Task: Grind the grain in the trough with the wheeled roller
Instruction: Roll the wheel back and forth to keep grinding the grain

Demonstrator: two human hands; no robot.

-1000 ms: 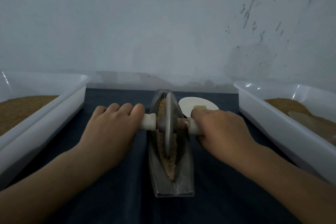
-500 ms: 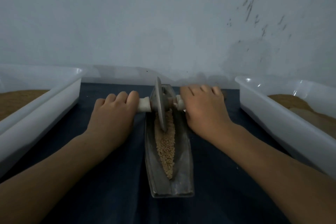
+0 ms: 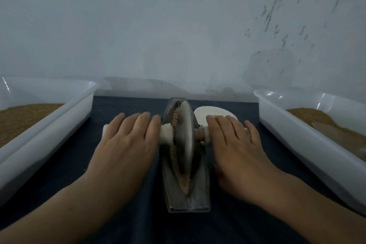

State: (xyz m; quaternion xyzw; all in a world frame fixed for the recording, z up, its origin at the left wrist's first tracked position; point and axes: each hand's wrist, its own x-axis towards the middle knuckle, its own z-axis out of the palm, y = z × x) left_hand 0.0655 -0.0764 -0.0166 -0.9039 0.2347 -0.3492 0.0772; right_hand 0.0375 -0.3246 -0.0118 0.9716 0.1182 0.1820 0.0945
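Note:
A narrow metal trough [image 3: 200, 194] lies lengthwise on the dark cloth in front of me. Tan grain [image 3: 179, 166] runs along its groove. The wheeled roller's grey disc [image 3: 184, 138] stands upright in the trough's middle part, with white handles sticking out on both sides. My left hand [image 3: 128, 142] lies flat on the left handle, fingers straight and pointing away. My right hand [image 3: 233, 142] lies flat on the right handle in the same way. The handle's left end shows past my little finger.
A white tub [image 3: 49, 125] holding brown ground grain stands at the left. A second white tub [image 3: 309, 136] with brown meal stands at the right. A small white dish [image 3: 215, 114] sits behind my right hand. A pale wall rises just past the cloth.
The roller has come back toward me from the trough's far end to its middle. Both hands went from curled round the handles to flat with straight fingers.

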